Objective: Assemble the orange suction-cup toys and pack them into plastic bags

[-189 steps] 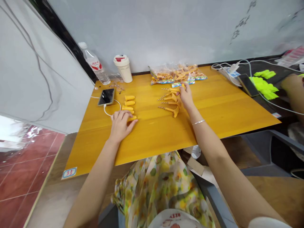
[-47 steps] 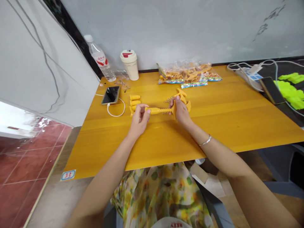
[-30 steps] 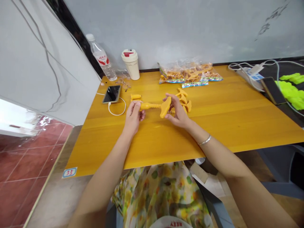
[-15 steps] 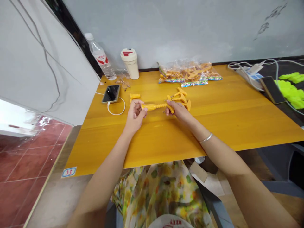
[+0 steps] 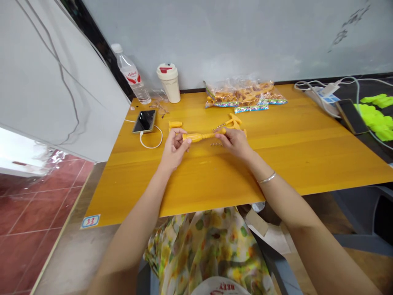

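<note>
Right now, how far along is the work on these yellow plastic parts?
No finished piece lies set apart. In hand: a ribbed yellow plastic rod held between the left hand and right hand. Remaining: one yellow plastic sleeve, the yellow T-handled pieces, and the clear bag of yellow parts.

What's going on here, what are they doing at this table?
A person at a yellow wooden table holds a long yellow plastic piece in both hands, the left hand at one end and the right hand at the other. More yellow pieces lie just beyond the right hand, and a short yellow plug lies beyond the left. A clear bag of similar pieces sits by the wall.
</note>
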Demonstrator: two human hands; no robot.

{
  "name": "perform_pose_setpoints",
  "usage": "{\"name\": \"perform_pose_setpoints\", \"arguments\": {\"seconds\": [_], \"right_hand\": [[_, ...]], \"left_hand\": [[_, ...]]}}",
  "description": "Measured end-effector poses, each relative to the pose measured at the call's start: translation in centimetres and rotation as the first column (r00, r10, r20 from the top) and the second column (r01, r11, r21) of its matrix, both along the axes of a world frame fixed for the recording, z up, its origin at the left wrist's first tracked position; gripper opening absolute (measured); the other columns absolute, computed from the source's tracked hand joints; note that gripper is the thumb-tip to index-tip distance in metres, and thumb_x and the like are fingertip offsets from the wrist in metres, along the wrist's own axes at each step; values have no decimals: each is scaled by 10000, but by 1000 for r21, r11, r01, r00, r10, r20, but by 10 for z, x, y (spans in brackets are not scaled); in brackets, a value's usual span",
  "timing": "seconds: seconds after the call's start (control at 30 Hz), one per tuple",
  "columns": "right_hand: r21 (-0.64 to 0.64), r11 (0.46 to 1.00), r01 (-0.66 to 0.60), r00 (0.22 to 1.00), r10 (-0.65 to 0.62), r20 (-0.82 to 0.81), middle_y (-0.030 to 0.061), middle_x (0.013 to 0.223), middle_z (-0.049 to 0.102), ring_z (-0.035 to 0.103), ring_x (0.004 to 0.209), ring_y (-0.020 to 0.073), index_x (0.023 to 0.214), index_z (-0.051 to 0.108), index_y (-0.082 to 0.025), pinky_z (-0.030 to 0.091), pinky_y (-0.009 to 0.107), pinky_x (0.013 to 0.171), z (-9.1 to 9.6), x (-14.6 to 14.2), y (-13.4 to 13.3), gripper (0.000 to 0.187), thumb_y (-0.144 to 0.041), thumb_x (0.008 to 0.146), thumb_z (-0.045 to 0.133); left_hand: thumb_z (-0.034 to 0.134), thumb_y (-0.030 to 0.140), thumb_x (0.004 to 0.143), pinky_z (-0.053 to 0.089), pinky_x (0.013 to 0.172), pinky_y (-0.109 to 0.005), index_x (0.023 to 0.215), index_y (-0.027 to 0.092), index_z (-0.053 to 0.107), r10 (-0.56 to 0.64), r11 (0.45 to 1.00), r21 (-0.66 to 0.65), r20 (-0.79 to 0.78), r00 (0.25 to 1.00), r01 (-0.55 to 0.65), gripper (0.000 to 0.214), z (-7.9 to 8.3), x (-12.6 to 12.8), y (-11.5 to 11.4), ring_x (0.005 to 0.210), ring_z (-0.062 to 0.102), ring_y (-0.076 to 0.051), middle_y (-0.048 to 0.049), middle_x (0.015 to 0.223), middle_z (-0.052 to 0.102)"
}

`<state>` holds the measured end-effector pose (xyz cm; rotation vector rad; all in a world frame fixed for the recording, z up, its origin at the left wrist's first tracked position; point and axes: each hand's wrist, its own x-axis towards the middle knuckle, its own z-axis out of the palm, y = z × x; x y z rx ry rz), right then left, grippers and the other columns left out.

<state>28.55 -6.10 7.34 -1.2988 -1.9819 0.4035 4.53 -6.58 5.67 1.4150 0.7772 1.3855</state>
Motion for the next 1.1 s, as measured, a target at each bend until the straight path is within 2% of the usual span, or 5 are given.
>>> {"name": "perform_pose_setpoints", "arguments": {"seconds": [0.2,0.43,0.53,0.7,1.1], "right_hand": [[-490,867,-92,954,-64,-292,-2,443,415,373,449,107,575,581,-212,322,282,498,6,-7,-3,744,-836,899,338],[-614,766,-188,954,-6,-300,5,447,476,381,430,109,554,589,-213,372,309,542,7,-7,-2,723,-802,912,372],[-583,801,-138,987,61,-149,44,505,575,519,506,143,571,646,-200,437,325,649,11,-1,0,802,-812,933,277],[-213,923,322,916,-247,315,80,710,709,631,708,210,793,777,-203,425,321,690,22,26,8,506,-579,980,495],[-186,936,298,821,-152,550,58,890,766,672,797,220,985,823,-278,424,315,652,22,37,10,193,-364,893,677]], "left_hand": [[770,499,794,452,637,-236,974,241,487,4,997,82,-134,991,7,423,1,4,-5,697,533,-102,-7,904,579],[715,378,820,469,769,-274,982,220,581,-42,988,114,-465,884,107,263,2,-4,-5,830,599,-151,-29,941,649],[658,329,846,478,754,-283,1033,229,668,-210,952,34,-653,728,305,213,7,-8,-8,827,632,-167,-32,972,709],[660,273,779,473,755,-315,960,250,724,-229,923,-10,-818,527,385,193,12,-15,-9,814,628,-198,-20,882,713],[560,195,791,477,883,-395,894,238,663,2,950,180,-821,570,256,152,15,-27,-4,922,584,-231,-35,903,663]]}}
